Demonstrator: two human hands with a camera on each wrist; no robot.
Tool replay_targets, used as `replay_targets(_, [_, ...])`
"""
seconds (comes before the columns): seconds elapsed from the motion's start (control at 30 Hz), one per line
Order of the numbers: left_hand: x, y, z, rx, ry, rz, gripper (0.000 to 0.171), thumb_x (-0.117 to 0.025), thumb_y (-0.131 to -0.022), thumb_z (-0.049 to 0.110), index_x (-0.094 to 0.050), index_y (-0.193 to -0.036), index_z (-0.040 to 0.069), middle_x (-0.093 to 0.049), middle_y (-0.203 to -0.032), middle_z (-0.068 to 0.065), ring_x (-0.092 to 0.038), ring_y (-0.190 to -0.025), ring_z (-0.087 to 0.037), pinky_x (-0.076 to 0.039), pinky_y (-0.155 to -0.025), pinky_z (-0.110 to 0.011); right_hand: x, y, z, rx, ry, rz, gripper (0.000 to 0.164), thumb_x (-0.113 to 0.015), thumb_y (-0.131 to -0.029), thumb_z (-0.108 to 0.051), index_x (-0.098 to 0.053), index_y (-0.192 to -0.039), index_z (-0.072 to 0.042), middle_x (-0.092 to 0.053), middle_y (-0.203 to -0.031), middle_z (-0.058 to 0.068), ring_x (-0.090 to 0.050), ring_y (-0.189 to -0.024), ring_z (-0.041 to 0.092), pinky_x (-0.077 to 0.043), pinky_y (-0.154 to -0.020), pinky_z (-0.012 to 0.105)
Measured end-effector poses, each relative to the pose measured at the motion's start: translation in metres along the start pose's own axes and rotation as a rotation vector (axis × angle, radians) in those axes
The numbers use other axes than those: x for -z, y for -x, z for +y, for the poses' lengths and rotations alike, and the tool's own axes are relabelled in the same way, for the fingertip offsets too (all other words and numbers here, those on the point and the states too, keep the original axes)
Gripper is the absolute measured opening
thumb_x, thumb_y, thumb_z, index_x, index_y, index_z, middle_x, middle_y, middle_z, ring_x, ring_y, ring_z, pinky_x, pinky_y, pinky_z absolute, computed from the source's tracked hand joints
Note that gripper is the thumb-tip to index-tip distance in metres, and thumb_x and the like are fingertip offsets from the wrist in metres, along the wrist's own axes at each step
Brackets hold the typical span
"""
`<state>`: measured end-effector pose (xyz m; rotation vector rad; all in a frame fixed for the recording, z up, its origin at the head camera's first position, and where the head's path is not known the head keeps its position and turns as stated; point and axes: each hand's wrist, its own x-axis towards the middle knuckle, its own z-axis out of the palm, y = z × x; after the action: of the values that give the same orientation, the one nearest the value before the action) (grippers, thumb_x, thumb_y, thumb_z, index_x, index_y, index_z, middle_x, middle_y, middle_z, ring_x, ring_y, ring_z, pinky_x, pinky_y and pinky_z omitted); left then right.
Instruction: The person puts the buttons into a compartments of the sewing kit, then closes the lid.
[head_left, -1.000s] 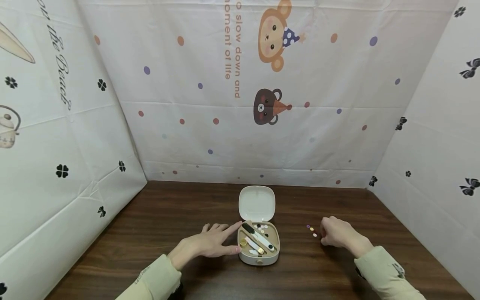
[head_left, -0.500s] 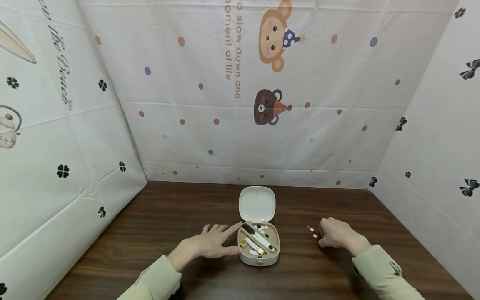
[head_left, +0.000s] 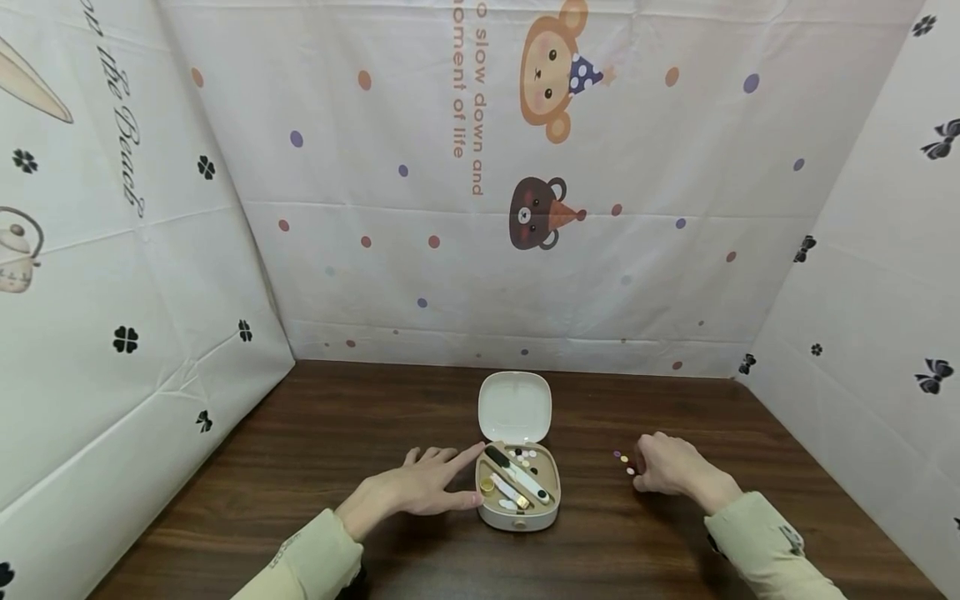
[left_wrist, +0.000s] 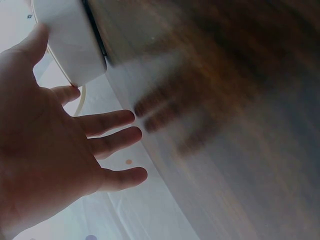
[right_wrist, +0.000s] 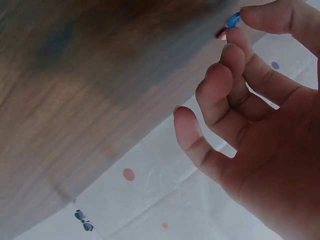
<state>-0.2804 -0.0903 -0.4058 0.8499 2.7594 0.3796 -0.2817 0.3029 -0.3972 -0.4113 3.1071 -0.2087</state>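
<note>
In the head view my left hand [head_left: 420,487] rests its thumb and index finger against the left side of a white sewing-kit box [head_left: 517,522], the other fingers spread. My right hand [head_left: 675,467] is low over the table to the right of the box. Between its thumb and index fingertip it pinches a small blue button [right_wrist: 233,20], visible in the right wrist view. Just beyond that lies a dark red button [right_wrist: 221,34]. Left of the right hand are a purple button [head_left: 617,454], a yellow button [head_left: 624,459] and a white button [head_left: 630,471] on the table.
The box's lid [head_left: 514,407] stands raised at the back. Inside lie a long black-and-white tool [head_left: 528,483], a white piece with a gold end [head_left: 508,490], a gold round item [head_left: 487,485] and several black and pale buttons. Printed cloth walls surround the dark wooden table [head_left: 375,408].
My right hand has shifted slightly left, closer to the loose buttons. The left hand and the box have stayed in place.
</note>
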Motion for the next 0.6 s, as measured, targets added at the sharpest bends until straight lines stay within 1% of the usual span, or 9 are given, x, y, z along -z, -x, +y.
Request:
replay_targets(0.13, [0.001,0.0,0.001,0.006,0.005,-0.001,0.08,-0.041,-0.088,0.074,-0.017,-0.155,0.035,-0.041,-0.15,-0.014,-0.036,-0.139,-0.035,-0.02,-0.111,-0.067,0.005,-0.001,-0.008,0.043,-0.002,0.04,0.02,-0.074,-0.07,-0.016,-0.056,-0.062,-0.017,-0.051,-0.059,-0.006,-0.043,-0.051,0.01,-0.035,-0.049,0.028])
replay_targets(0.23, [0.001,0.0,0.001,0.008,0.005,-0.002,0.08,-0.041,-0.089,0.073,-0.017,-0.155,0.035,-0.041,-0.15,-0.014,-0.036,-0.139,-0.035,-0.02,-0.111,-0.067,0.009,-0.003,-0.015,0.069,-0.003,0.059,0.018,-0.073,-0.068,-0.016,-0.056,-0.062,-0.017,-0.054,-0.063,-0.007,-0.044,-0.052,0.009,-0.036,-0.05,0.027])
replay_targets(0.37, [0.0,0.0,0.0,0.002,-0.001,-0.001,0.08,-0.04,-0.089,0.073,-0.016,-0.155,0.034,-0.041,-0.15,-0.015,-0.036,-0.139,-0.035,-0.02,-0.111,-0.067,0.013,-0.006,-0.023,0.091,-0.024,0.053,0.017,-0.072,-0.07,-0.014,-0.056,-0.064,-0.018,-0.054,-0.065,-0.007,-0.044,-0.052,0.009,-0.035,-0.05,0.027])
replay_targets(0.5, [0.0,0.0,0.001,0.0,-0.004,0.0,0.081,-0.04,-0.089,0.074,-0.015,-0.155,0.034,-0.041,-0.15,-0.015,-0.037,-0.138,-0.035,-0.02,-0.111,-0.067,0.016,-0.008,-0.033,0.12,-0.034,0.061,0.016,-0.071,-0.071,-0.014,-0.057,-0.065,-0.019,-0.052,-0.063,-0.008,-0.043,-0.051,0.009,-0.035,-0.049,0.026])
replay_targets(0.6, [0.0,0.001,0.002,0.004,-0.004,-0.001,0.081,-0.04,-0.089,0.073,-0.016,-0.155,0.034,-0.041,-0.15,-0.015,-0.036,-0.138,-0.035,-0.02,-0.111,-0.067,0.018,-0.011,-0.04,0.145,-0.028,0.081,0.017,-0.07,-0.069,-0.014,-0.056,-0.063,-0.02,-0.052,-0.062,-0.008,-0.042,-0.05,0.008,-0.034,-0.049,0.025])
